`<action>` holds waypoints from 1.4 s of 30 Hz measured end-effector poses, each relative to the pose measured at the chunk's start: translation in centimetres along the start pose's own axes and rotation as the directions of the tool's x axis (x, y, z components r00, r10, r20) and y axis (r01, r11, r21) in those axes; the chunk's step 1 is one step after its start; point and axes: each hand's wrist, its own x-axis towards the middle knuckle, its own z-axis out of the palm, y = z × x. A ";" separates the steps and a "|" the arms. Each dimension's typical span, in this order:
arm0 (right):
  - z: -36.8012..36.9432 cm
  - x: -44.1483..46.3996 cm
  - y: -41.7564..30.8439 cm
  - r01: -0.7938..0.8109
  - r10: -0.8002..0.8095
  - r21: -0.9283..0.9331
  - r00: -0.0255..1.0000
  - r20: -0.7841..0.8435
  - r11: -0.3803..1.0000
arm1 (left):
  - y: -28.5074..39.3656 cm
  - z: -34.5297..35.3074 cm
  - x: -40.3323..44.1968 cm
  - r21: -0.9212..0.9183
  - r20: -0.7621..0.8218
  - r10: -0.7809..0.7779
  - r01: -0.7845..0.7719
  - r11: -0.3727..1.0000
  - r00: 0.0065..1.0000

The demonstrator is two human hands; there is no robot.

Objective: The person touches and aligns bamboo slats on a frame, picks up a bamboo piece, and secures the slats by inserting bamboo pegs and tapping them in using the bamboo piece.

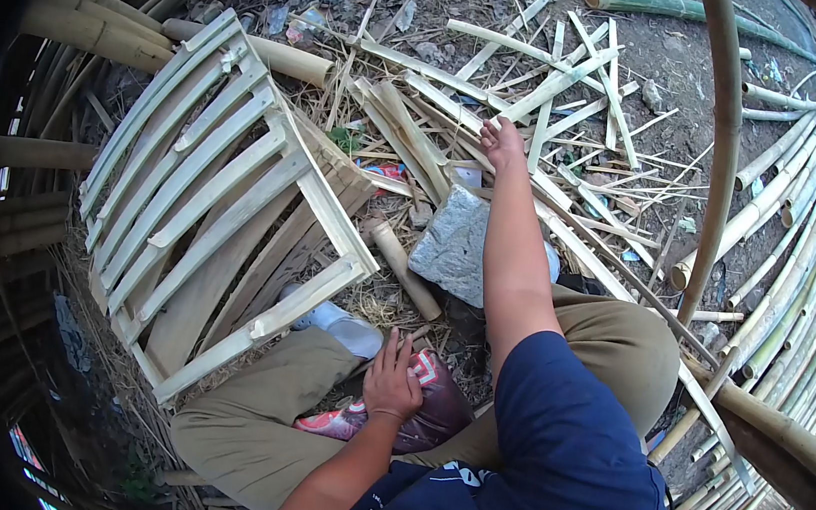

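My right hand [503, 143] reaches forward over the scattered pieces, its fingers curled at the near end of a pale bamboo strip [560, 85]. Resting on a dark red and pink plastic bag [439, 407] between my legs is my left hand [393, 386], fingers stretched out and nothing held. A rough grey stone block [452, 245] lies beside my right forearm. To the left, a slatted bamboo frame [224, 189] leans at a tilt, and a short bamboo piece [404, 270] lies between it and the block.
Pale split strips [614, 105] lie crossed on the ground ahead. An upright pole [724, 140] stands at the right, with many long bamboo poles [798, 259] beyond it. A long blade-like piece [718, 431] lies near my right knee. Thick bamboo [101, 34] crosses the upper left.
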 end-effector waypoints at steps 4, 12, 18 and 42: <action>0.1 0.4 -1.5 -0.002 -0.002 -0.065 0.999 -0.050 0.998 | 0.1 0.0 0.0 0.008 0.003 0.006 -0.006 1.000 1.000; 3.2 -7.6 -4.0 0.259 -0.225 -0.226 0.960 0.168 0.939 | 0.0 0.3 -0.2 -0.001 -0.040 0.017 -0.017 1.000 0.999; 11.1 -20.2 -6.9 0.479 -0.425 -0.002 0.782 0.455 0.878 | -0.6 0.9 -0.7 -0.018 -0.099 0.038 -0.040 0.999 0.994; 11.8 -51.9 -1.0 0.924 0.408 0.165 -0.011 0.913 -0.345 | -7.8 -22.4 -3.3 -0.860 -0.066 0.216 -0.165 0.483 0.974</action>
